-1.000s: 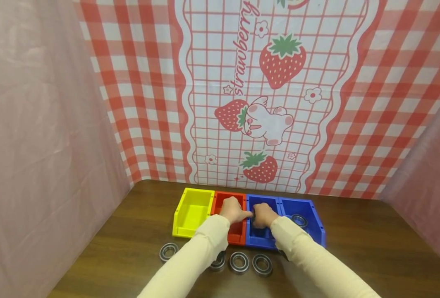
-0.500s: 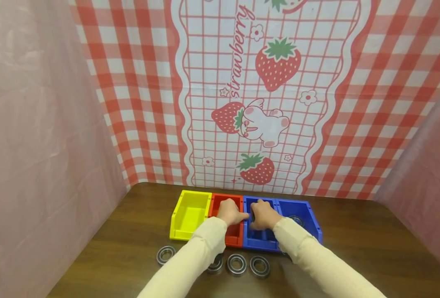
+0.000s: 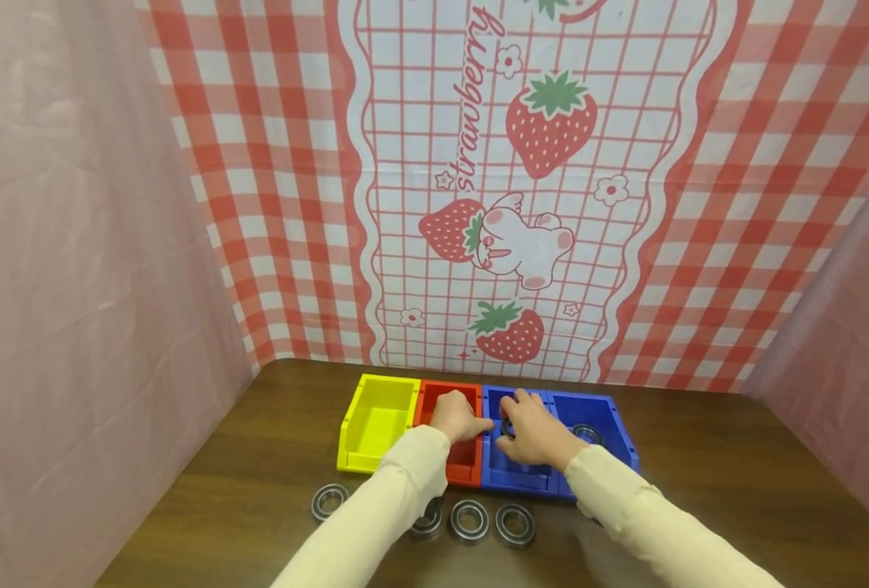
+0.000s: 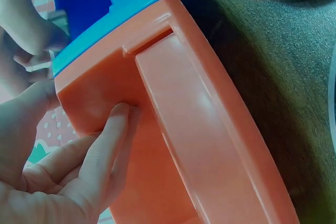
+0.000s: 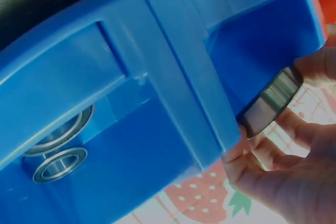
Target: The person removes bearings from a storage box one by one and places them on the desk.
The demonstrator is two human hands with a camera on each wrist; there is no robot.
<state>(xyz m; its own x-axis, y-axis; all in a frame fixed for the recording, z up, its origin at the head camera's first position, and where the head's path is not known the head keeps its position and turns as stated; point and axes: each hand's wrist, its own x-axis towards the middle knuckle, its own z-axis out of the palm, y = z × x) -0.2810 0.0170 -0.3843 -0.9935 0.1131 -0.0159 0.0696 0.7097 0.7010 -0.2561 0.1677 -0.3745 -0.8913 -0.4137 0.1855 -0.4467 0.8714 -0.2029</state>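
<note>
In the head view, my left hand (image 3: 458, 418) is at the red bin (image 3: 464, 475). The left wrist view shows its fingers inside, against the side wall, and its thumb at the top edge beside the blue bin, so it grips that wall. My right hand (image 3: 537, 433) is over the left blue bin (image 3: 519, 482). Between its thumb and fingertips it holds a ball bearing (image 5: 273, 100), edge-on in the right wrist view, at the bin's opening. In the right blue bin (image 5: 157, 145) lie two more ring-shaped bearings (image 5: 60, 165), one partly hidden by the front lip.
A yellow bin (image 3: 374, 425) joins the row at the left. Several bearings (image 3: 469, 521) lie on the wooden table (image 3: 236, 490) in front of the bins, one partly behind the left sleeve. A checked strawberry cloth (image 3: 302, 245) hangs behind, with pink curtains (image 3: 96, 245) at the sides.
My right hand has shifted slightly right and its fingers have spread, so more of the bearing beneath them shows. The left hand stays at the red bin's wall.
</note>
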